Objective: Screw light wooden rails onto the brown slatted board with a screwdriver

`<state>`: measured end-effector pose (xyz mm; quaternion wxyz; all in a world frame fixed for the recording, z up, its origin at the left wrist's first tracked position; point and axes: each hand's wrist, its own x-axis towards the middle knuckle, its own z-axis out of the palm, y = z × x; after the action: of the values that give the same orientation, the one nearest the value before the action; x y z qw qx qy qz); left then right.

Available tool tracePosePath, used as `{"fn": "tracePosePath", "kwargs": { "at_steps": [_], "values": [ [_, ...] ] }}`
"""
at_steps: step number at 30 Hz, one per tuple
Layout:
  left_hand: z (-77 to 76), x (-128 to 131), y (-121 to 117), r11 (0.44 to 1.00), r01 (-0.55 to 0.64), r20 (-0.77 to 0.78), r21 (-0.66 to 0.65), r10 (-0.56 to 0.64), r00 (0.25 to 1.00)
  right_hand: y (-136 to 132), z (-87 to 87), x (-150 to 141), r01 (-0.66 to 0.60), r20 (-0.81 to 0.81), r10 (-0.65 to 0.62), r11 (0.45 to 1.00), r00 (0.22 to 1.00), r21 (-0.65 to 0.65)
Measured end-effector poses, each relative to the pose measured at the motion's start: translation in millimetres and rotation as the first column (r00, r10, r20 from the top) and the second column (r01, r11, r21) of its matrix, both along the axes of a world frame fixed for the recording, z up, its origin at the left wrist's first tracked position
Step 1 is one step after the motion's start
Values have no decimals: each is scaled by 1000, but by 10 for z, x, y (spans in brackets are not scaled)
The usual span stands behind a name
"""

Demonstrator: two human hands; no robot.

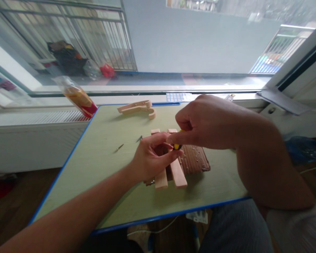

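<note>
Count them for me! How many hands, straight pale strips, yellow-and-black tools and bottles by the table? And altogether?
Hands: 2, left hand and right hand
Straight pale strips: 2
Yellow-and-black tool: 1
Bottle by the table: 1
Total: 6

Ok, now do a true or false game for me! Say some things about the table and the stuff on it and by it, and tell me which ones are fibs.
1. The right hand holds a tool with yellow and black on it. True.
2. The table has a red edge. False: its edge is blue.
3. Two pale wooden strips lie on the brown ridged board. True.
4. The bottle is in the middle of the table. False: it is by the window, at the table's far left corner.
5. The curved wooden pieces are closer to the window than the board is. True.
</note>
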<state>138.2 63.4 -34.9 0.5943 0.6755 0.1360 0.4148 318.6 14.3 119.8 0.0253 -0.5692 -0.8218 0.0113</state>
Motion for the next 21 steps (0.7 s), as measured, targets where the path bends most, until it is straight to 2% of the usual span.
{"fn": "tracePosePath", "kwargs": {
  "at_steps": [4, 10, 14, 21],
  "values": [
    [38, -27, -24, 999, -30, -25, 29, 31, 999, -7, 20, 25, -12, -38, 11, 1000, 999, -21],
    [52, -51, -15, 998, -46, -6, 49, 46, 999, -44, 69, 81, -165, -188, 143, 980, 972, -110],
    [34, -44, -4, 998, -51, -35, 44, 53, 998, -21, 36, 69, -211, -167, 187, 968, 968, -138],
    [41, -41, -8, 994, -61, -68, 86, 67, 995, -51, -8, 80, -188, -136, 174, 977, 975, -96]
  ]
}}
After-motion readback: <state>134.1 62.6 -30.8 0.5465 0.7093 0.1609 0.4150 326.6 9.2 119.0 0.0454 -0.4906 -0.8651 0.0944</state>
